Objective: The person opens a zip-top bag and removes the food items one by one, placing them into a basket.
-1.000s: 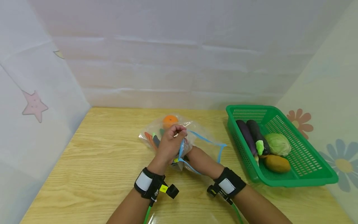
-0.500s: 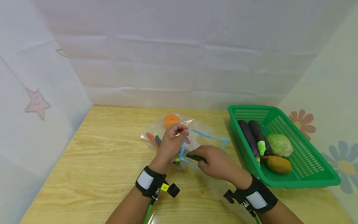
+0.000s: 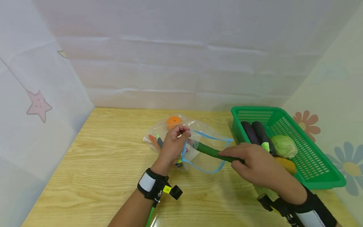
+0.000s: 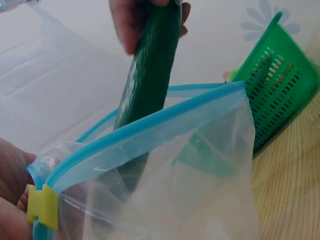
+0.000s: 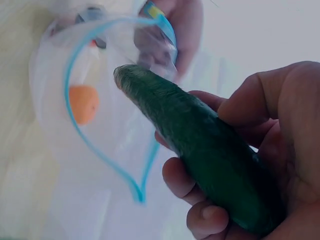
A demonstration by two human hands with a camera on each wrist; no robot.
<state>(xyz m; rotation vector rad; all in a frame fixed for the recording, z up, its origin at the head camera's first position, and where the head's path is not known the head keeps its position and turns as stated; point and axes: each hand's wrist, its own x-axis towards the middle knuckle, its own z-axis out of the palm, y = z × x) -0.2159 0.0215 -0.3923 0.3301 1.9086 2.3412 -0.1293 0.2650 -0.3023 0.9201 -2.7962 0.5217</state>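
My right hand [image 3: 258, 164] grips a dark green cucumber [image 3: 211, 151] near one end. The cucumber's far end still lies within the blue-edged mouth of a clear zip bag [image 3: 198, 125]. With curled fingers, my left hand [image 3: 174, 142] pinches the bag's edge near the yellow slider [image 4: 42, 206], and the mouth gapes toward the right. Inside the bag are an orange [image 3: 173, 121], a long orange-red piece [image 3: 153, 141] and a dark grey item [image 3: 159, 142]. In the right wrist view the fingers wrap round the cucumber [image 5: 200, 145], its tip pointing at the bag.
A green plastic basket [image 3: 309, 148] stands at the right. It holds two dark eggplants [image 3: 263, 135], a pale green cabbage [image 3: 284, 147] and a yellow-brown oval item [image 3: 287, 165]. White sheeting rises behind the wooden table [image 3: 107, 151] and at both sides.
My right hand has come out of the bag and moved right, drawing most of the cucumber out of the mouth. My left hand has stayed almost still, holding the bag's edge.
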